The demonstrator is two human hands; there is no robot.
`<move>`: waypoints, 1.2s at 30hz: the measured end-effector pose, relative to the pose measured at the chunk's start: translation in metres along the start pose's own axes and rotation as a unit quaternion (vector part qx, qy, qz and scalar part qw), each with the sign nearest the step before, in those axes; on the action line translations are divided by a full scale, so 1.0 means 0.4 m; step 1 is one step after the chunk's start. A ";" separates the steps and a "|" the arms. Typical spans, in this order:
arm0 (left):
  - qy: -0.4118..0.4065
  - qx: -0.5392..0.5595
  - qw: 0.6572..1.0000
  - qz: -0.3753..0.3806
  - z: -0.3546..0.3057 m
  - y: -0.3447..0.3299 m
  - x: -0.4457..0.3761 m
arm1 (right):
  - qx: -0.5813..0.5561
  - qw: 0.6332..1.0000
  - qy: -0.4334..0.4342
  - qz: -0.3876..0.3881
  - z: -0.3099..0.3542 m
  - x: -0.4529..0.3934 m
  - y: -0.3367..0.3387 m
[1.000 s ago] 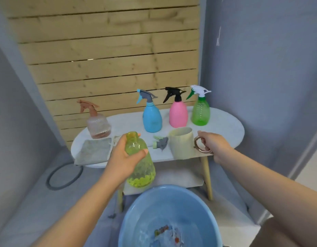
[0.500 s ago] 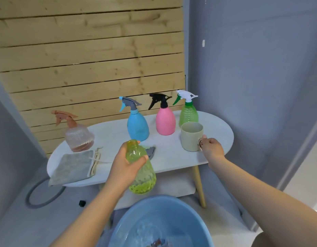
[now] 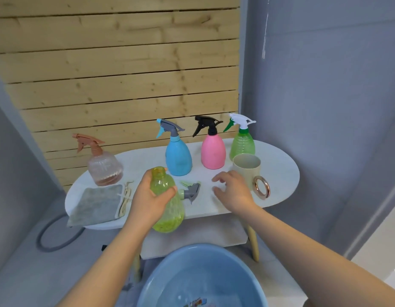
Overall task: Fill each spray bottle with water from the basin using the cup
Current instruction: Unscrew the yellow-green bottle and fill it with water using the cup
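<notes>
Just beyond the left hand (image 3: 147, 198), whose grip is clenched round the neck and shoulder of the uncapped yellow-green bottle (image 3: 167, 209), the bottle's detached spray head (image 3: 191, 191) is seen lying on the white table (image 3: 280, 173). The bottle is held upright in the air, in front of the table edge and above the blue basin (image 3: 201, 280), which lies below both hands with water in it.

The right hand (image 3: 234, 191) is released: its fingers are spread and loosely curved, nothing is held, and whether the tabletop is touched cannot be told. Just to the right of that hand the beige cup (image 3: 247, 171) stands upright on the table, its ring handle (image 3: 261, 190) turned toward the person.

The step in hand is judged to be either taking the cup up to pour or refitting the spray head; which one cannot be told. For a clean pour, the bottle should be kept level over the basin, so that spills are caught, and the cup's lip brought close to the narrow mouth. Beyond both hands, four capped bottles are lined along the table.
</notes>
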State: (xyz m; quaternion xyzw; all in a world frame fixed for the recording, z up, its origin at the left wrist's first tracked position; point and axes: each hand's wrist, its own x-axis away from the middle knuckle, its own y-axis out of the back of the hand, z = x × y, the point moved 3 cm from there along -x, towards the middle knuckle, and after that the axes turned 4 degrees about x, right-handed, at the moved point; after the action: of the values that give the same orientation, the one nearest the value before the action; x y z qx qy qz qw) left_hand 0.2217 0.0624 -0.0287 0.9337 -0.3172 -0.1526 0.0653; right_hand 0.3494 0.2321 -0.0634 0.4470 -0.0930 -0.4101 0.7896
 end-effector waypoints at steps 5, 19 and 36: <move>0.002 -0.008 1.000 -0.021 0.030 0.037 -0.028 | 0.130 0.972 0.109 0.161 0.082 -0.048 -0.139; -0.002 -0.023 0.999 -0.044 0.091 0.056 -0.100 | 0.143 0.981 0.133 -0.003 0.129 -0.106 -0.168; 0.015 0.000 0.999 -0.045 0.097 0.021 -0.140 | -0.106 0.986 0.037 -0.120 0.313 -0.139 0.186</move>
State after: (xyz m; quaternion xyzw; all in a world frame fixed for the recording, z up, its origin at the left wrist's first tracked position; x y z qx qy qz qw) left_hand 0.1620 0.0891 -0.0500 0.9493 -0.2740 -0.1408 0.0629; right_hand 0.2911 0.2136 0.0799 0.3833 0.0347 -0.4922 0.7808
